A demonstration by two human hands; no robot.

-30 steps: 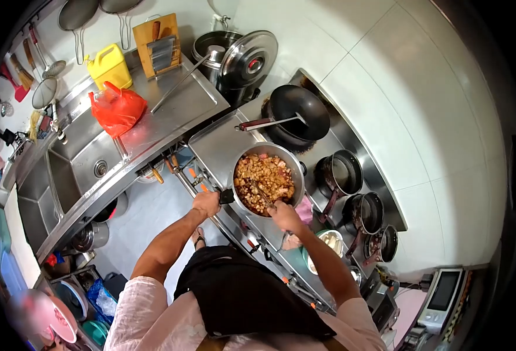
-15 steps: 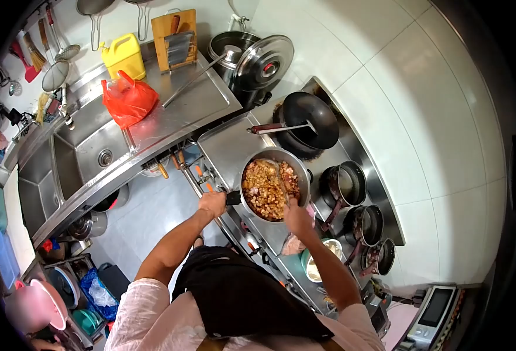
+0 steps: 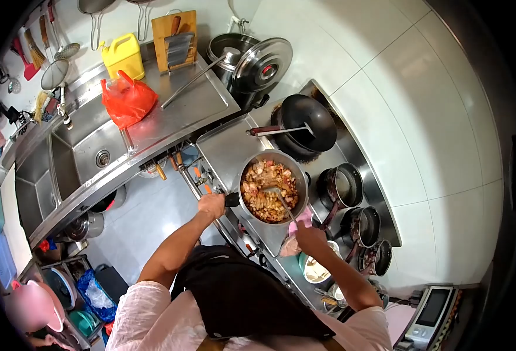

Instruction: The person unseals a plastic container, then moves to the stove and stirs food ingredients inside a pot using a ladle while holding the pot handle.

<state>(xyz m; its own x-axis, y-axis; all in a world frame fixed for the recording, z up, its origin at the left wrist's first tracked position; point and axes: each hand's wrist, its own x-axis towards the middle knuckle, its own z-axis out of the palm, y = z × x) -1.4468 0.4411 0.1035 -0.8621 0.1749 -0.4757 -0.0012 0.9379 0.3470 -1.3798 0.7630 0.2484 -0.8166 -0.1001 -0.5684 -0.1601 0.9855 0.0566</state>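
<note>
My left hand is closed around the black handle of a metal pot. Chopped brown food, with some pinkish pieces, fills the pot's bottom. In my right hand is the shaft of a metal stirring spoon. Its head sits partly in the food, so its exact shape is unclear. Beside my right hand lies something pink, perhaps a cloth or bag. A bowl with pale pieces stands below that hand.
Behind the pot sits a black wok with a spatula across it. Several small saucepans line the right. At the left are a sink, a red plastic bag and a yellow jug. A lidded stockpot stands farther back.
My right hand has moved down and right, drawing the spoon toward the pot's near side. The food has been turned over, showing more pinkish pieces. My left hand stays on the handle.
</note>
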